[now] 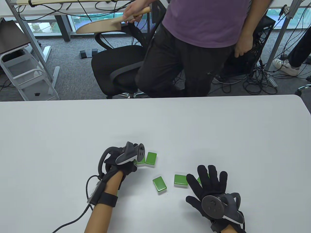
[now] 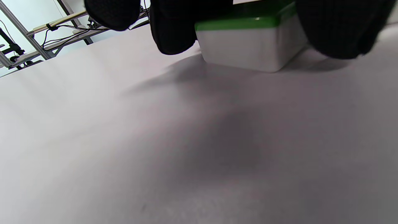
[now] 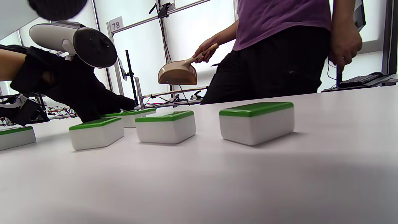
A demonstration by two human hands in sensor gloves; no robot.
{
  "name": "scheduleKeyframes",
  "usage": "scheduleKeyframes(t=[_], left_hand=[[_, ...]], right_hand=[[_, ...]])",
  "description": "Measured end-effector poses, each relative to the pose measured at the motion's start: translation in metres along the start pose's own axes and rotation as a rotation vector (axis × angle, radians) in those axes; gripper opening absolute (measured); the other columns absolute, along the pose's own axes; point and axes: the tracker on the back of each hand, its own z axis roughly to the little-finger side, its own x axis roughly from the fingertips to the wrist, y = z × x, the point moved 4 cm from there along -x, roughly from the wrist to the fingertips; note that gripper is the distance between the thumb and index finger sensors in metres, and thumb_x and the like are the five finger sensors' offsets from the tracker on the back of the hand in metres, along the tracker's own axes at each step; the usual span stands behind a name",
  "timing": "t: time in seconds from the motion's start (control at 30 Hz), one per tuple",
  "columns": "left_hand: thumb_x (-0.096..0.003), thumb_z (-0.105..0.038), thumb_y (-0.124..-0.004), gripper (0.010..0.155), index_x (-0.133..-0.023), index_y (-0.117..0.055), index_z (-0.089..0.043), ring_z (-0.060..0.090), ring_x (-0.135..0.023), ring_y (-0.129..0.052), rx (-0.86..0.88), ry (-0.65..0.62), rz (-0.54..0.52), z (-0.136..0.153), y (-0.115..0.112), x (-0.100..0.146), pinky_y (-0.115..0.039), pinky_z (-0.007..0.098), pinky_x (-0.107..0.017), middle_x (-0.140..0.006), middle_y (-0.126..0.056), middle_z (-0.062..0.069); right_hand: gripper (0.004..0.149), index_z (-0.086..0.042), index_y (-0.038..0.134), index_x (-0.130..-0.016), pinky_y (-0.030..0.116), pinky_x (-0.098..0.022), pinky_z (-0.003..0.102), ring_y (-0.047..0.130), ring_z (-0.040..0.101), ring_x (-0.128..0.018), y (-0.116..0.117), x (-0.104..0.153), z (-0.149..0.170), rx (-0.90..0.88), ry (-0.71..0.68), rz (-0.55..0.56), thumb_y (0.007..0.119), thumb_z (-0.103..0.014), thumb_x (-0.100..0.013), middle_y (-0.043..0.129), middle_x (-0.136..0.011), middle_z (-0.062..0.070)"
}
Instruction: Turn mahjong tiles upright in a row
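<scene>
Several mahjong tiles lie flat on the white table (image 1: 73, 136), green backs up. My left hand (image 1: 121, 162) grips one tile (image 2: 252, 46) between its fingertips (image 2: 174, 34); the tile still rests on the table. In the table view only its green edge (image 1: 141, 161) shows beside the hand. Another tile (image 1: 151, 159) lies just right of it. Two tiles (image 1: 159, 184) (image 1: 181, 180) lie in the middle. My right hand (image 1: 209, 184) lies with its fingers spread over a further tile (image 1: 199, 180), holding nothing. The right wrist view shows the flat tiles (image 3: 256, 123) (image 3: 166, 126) and my left hand (image 3: 77, 93).
A person in a purple shirt (image 1: 204, 21) stands at the table's far edge and holds a wooden scoop (image 1: 102, 25). A black office chair (image 1: 116, 68) stands beside them. The far edge of the table (image 1: 155, 98) lies well beyond the tiles.
</scene>
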Motion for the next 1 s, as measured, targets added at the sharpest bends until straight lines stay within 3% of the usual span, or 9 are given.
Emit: scheduleKeyframes(t=[0.13, 0.47, 0.6, 0.77, 1.0], left_hand=[[-0.0328, -0.055, -0.081, 0.087, -0.103, -0.032, -0.039, 0.024, -0.094, -0.083, 0.03, 0.007, 0.002, 0.001, -0.002, -0.001, -0.066, 0.056, -0.072, -0.107, -0.066, -0.003], [-0.0316, -0.052, -0.084, 0.089, -0.103, -0.033, -0.038, 0.024, -0.092, -0.086, 0.092, -0.085, -0.003, 0.01, -0.003, 0.018, -0.068, 0.055, -0.072, -0.105, -0.07, -0.003], [-0.0309, -0.052, -0.085, 0.089, -0.103, -0.034, -0.039, 0.023, -0.093, -0.085, 0.123, -0.165, -0.015, 0.015, 0.0, 0.037, -0.068, 0.055, -0.072, -0.106, -0.07, -0.004], [-0.0299, -0.053, -0.085, 0.089, -0.103, -0.036, -0.039, 0.022, -0.092, -0.086, 0.179, -0.357, -0.059, 0.008, -0.001, 0.071, -0.069, 0.054, -0.072, -0.105, -0.071, -0.005], [-0.0288, -0.053, -0.086, 0.09, -0.103, -0.038, -0.039, 0.021, -0.094, -0.084, 0.087, -0.468, -0.114, -0.003, -0.019, 0.103, -0.067, 0.054, -0.073, -0.105, -0.071, -0.006]], right_hand=[[0.075, -0.048, 0.003, -0.099, 0.0, -0.066, 0.069, -0.016, 0.037, -0.096, 0.001, 0.0, -0.001, 0.002, -0.005, -0.004, 0.057, -0.061, -0.048, -0.014, -0.11, -0.001], [0.076, -0.048, 0.003, -0.099, 0.0, -0.066, 0.069, -0.016, 0.037, -0.096, 0.0, 0.001, -0.001, 0.016, 0.0, -0.013, 0.056, -0.061, -0.048, -0.014, -0.11, -0.001], [0.075, -0.047, 0.003, -0.099, 0.0, -0.066, 0.069, -0.016, 0.037, -0.096, 0.001, 0.001, -0.001, 0.024, 0.003, -0.018, 0.057, -0.061, -0.048, -0.014, -0.11, -0.001], [0.076, -0.047, 0.002, -0.099, 0.0, -0.066, 0.069, -0.015, 0.038, -0.096, 0.001, 0.001, -0.002, 0.041, 0.006, -0.026, 0.056, -0.061, -0.048, -0.014, -0.11, -0.001], [0.075, -0.047, 0.002, -0.099, 0.001, -0.066, 0.07, -0.015, 0.038, -0.096, 0.002, 0.001, -0.002, 0.055, 0.011, -0.04, 0.056, -0.061, -0.048, -0.013, -0.11, -0.001]])
